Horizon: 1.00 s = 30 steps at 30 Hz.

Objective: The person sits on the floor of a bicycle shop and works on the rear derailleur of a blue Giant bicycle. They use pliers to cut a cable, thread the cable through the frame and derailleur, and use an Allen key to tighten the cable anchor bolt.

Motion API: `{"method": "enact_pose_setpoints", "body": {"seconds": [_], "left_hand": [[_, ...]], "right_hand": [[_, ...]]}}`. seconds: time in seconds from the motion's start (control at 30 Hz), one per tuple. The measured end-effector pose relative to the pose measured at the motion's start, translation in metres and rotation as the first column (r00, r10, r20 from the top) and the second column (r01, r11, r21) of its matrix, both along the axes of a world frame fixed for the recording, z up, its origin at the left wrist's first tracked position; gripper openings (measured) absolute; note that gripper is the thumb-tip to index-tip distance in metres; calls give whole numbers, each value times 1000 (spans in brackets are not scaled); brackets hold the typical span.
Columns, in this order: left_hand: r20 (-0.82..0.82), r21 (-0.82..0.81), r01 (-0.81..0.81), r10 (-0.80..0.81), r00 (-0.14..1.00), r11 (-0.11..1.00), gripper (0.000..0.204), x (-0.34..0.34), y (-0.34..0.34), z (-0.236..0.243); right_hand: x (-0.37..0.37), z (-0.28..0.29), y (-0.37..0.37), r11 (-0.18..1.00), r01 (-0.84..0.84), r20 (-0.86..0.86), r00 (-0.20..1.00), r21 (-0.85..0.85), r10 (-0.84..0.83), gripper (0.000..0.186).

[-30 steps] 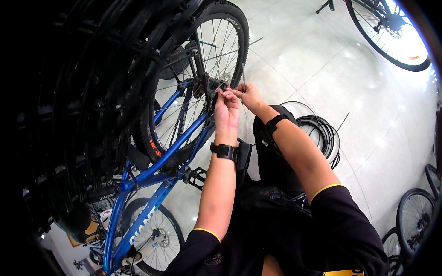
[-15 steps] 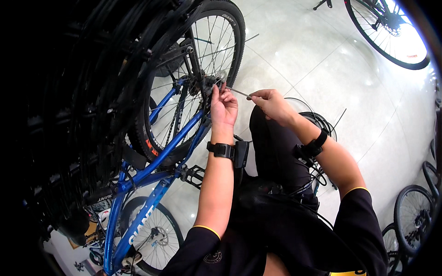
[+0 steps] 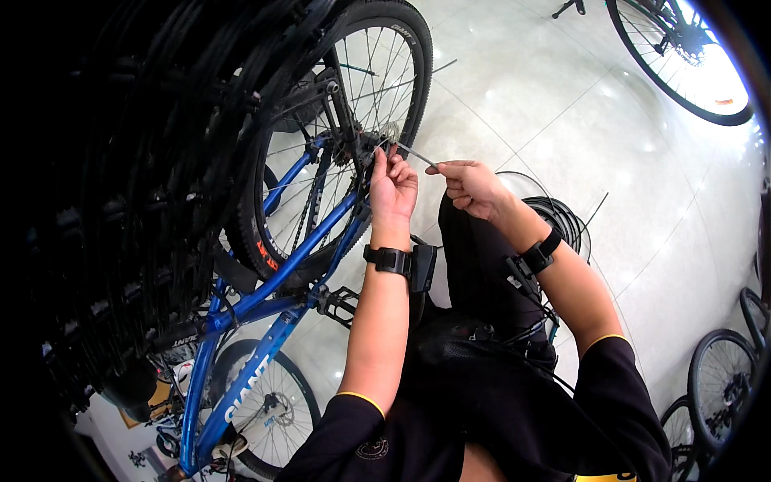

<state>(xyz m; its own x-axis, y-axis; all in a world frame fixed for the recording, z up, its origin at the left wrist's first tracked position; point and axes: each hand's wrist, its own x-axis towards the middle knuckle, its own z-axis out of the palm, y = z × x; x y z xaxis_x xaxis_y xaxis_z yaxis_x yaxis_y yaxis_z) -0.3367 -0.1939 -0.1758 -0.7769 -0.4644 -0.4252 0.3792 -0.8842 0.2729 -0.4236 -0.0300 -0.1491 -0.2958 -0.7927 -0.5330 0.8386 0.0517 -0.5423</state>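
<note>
A blue bicycle (image 3: pixel 273 281) stands to my left, its rear wheel (image 3: pixel 421 88) at the top. My left hand (image 3: pixel 393 189) is palm up at the hub area, beside the cassette (image 3: pixel 390 131). Its thumb and fingers are closed at a small part there, which I cannot make out. From the right, my right hand (image 3: pixel 472 189) pinches a thin grey metal rod (image 3: pixel 419 157), shaped like a hex key, between thumb and forefinger. The rod slants up-left to the hub by my left fingertips. Where its far tip sits is hidden.
Coiled black cable (image 3: pixel 562 221) lies on the pale tiled floor (image 3: pixel 546 104) beyond my right forearm. Dark tyres or strands fill the left side. Another bicycle wheel (image 3: pixel 671 80) stands at the top right, more wheels (image 3: pixel 723 386) at the lower right. A pedal (image 3: pixel 341 305) juts out near my left forearm.
My right hand has shifted slightly left and turned, its other fingers now curled in more. My left hand stays at the hub with hardly any movement.
</note>
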Motion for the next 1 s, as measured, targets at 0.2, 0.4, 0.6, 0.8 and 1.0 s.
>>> {"method": "enact_pose_setpoints", "body": {"seconds": [0.2, 0.4, 0.6, 0.8, 1.0], "left_hand": [[3, 13, -18, 17, 1000, 1000, 36, -1, 0, 2], [-12, 15, -3, 3, 1000, 1000, 36, -4, 1, -1], [-39, 29, -17, 19, 999, 999, 38, 0, -3, -3], [-96, 41, -6, 10, 995, 999, 39, -1, -1, -3], [-103, 71, 1, 6, 995, 997, 38, -6, -4, -5]], "right_hand": [[-13, -14, -5, 983, -34, 437, 893, -180, 111, 24], [-22, -34, -8, 983, -129, -153, 982, -128, 108, 24], [21, -14, -10, 944, 228, -970, 111, 236, 216, 23], [-9, -57, -28, 963, 214, -662, 747, 164, -53, 18], [-10, -74, -101, 950, 250, -604, 734, -186, -311, 18]]}}
